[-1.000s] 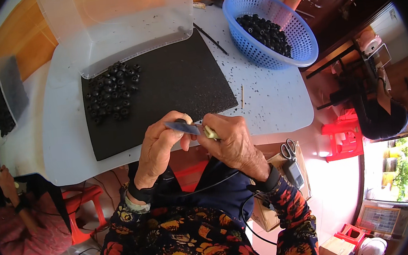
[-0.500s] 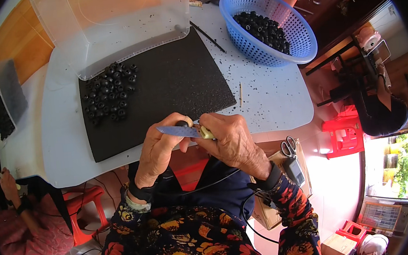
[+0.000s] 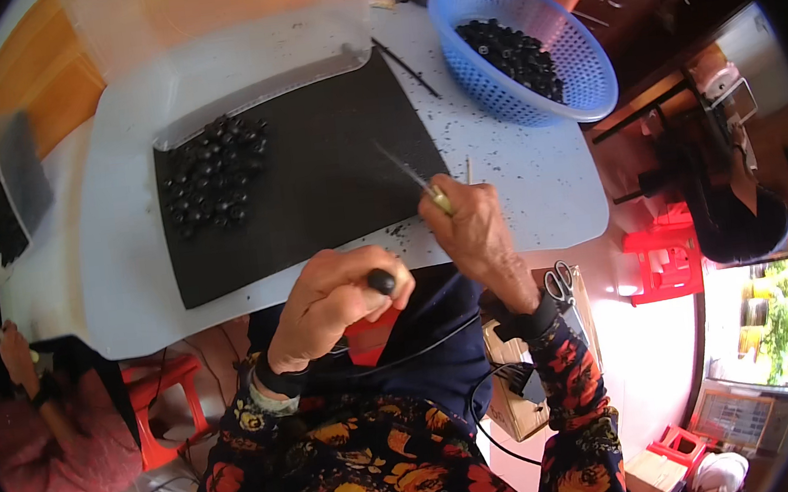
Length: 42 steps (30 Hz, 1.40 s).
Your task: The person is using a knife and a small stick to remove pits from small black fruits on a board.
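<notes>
My left hand is closed round a small black rounded part, just off the near edge of the table. It resembles the black pieces with holes piled on the mat. My right hand grips a knife by its pale yellow-green handle, at the near right corner of the black mat. The thin blade points up and left over the mat, blurred by motion. A heap of black parts lies on the mat's left side. Dark crumbs are scattered by the mat's right and near edges.
A blue perforated basket of black parts stands at the table's far right. Behind the mat is a clear plastic box. A dark rod lies near the basket. Scissors rest on a carton at right. Another person's hand shows at left.
My hands have moved apart. The knife has gone from the black part in my left hand out to the right over the mat; my left hand has come slightly nearer me.
</notes>
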### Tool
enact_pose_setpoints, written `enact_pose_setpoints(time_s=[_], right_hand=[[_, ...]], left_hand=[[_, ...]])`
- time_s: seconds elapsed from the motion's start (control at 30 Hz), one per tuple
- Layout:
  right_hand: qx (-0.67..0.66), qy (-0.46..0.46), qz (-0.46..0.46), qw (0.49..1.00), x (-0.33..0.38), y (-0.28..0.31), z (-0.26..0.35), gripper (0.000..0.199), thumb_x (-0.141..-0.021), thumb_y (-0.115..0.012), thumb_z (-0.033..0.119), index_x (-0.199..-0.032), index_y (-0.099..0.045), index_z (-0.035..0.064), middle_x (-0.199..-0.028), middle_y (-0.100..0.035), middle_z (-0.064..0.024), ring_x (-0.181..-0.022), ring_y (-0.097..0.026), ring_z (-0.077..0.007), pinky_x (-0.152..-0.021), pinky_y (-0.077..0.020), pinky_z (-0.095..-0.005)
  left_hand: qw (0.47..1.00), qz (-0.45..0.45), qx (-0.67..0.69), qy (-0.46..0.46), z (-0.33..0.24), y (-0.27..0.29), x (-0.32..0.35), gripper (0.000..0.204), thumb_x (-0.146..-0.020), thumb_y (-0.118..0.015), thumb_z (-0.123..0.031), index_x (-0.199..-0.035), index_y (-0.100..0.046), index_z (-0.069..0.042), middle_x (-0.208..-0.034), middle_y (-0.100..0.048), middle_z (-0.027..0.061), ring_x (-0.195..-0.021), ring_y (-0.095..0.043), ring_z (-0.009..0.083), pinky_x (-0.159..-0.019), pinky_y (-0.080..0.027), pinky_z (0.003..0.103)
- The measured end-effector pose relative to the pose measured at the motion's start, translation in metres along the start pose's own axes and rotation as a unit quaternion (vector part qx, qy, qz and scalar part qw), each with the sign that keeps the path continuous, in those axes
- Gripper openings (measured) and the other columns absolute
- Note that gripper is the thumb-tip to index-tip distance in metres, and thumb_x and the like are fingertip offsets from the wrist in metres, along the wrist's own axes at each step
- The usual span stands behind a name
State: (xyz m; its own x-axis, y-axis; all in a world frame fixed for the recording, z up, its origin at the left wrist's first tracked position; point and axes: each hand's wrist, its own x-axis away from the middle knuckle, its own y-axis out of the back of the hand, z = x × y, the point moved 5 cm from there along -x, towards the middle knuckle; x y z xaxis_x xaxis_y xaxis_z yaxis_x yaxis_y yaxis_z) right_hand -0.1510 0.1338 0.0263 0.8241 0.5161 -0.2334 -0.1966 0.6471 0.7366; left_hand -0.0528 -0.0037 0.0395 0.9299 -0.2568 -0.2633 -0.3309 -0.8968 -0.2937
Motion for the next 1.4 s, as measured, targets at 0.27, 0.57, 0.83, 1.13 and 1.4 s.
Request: enact_pose_setpoints(time_s=[0.27,0.57,0.83,1.13,1.4], right_hand=[[-0.151,-0.060,-0.008,0.987,0.010,0.000,-0.002,0.020,-0.089,-0.057,0.012,-0.076,-0.052,-0.0013,-0.056,-0.050,-0.0149,-0.049,-0.048,-0.0263,-0.052,-0.0425,-0.0355],[-0.279,-0.008,0.025,0.960,0.023,0.004,0.032,0.013,-0.090,-0.057,0.012,-0.083,-0.055,0.0006,-0.065,-0.058,-0.0099,-0.055,-0.054,-0.0163,-0.055,-0.0455,-0.0309],[-0.117,0.062,0.034,0.991,0.031,-0.001,0.046,0.020,-0.079,-0.070,0.011,-0.086,-0.053,0.0039,-0.072,-0.058,-0.0123,-0.062,-0.060,-0.0356,-0.053,-0.0467,-0.0396],[-0.059,0.100,0.051,0.992,0.029,0.001,0.046,0.025,-0.078,-0.073,0.018,-0.090,-0.055,0.0057,-0.075,-0.062,-0.0102,-0.064,-0.063,-0.0333,-0.053,-0.0487,-0.0394],[-0.042,0.104,0.050,0.992,0.029,0.001,0.044,0.025,-0.079,-0.072,0.020,-0.089,-0.055,0.0059,-0.074,-0.062,-0.0096,-0.063,-0.063,-0.0327,-0.052,-0.0484,-0.0390]], left_hand=[[0.998,-0.051,-0.014,-0.022,0.010,0.011,0.000,0.019,-0.081,-0.042,-0.008,-0.087,-0.056,0.003,-0.059,-0.045,0.0021,-0.057,-0.042,0.0105,-0.062,-0.043,0.028],[0.990,-0.086,-0.108,0.001,0.011,0.017,-0.001,0.019,-0.085,-0.045,-0.012,-0.088,-0.057,0.001,-0.065,-0.050,0.0006,-0.058,-0.042,0.0070,-0.057,-0.038,0.025],[0.983,-0.141,-0.119,-0.008,0.015,0.020,0.000,0.020,-0.091,-0.047,-0.014,-0.092,-0.059,0.001,-0.065,-0.049,-0.0016,-0.059,-0.041,0.0044,-0.053,-0.033,0.023],[0.988,-0.107,-0.109,0.025,0.022,0.020,-0.001,0.025,-0.094,-0.050,-0.022,-0.097,-0.058,0.002,-0.064,-0.045,-0.0030,-0.059,-0.038,0.0032,-0.053,-0.031,0.021],[0.987,-0.118,-0.105,0.015,0.021,0.018,-0.002,0.028,-0.095,-0.049,-0.025,-0.097,-0.058,0.002,-0.064,-0.045,-0.0030,-0.060,-0.039,0.0031,-0.054,-0.031,0.021]])
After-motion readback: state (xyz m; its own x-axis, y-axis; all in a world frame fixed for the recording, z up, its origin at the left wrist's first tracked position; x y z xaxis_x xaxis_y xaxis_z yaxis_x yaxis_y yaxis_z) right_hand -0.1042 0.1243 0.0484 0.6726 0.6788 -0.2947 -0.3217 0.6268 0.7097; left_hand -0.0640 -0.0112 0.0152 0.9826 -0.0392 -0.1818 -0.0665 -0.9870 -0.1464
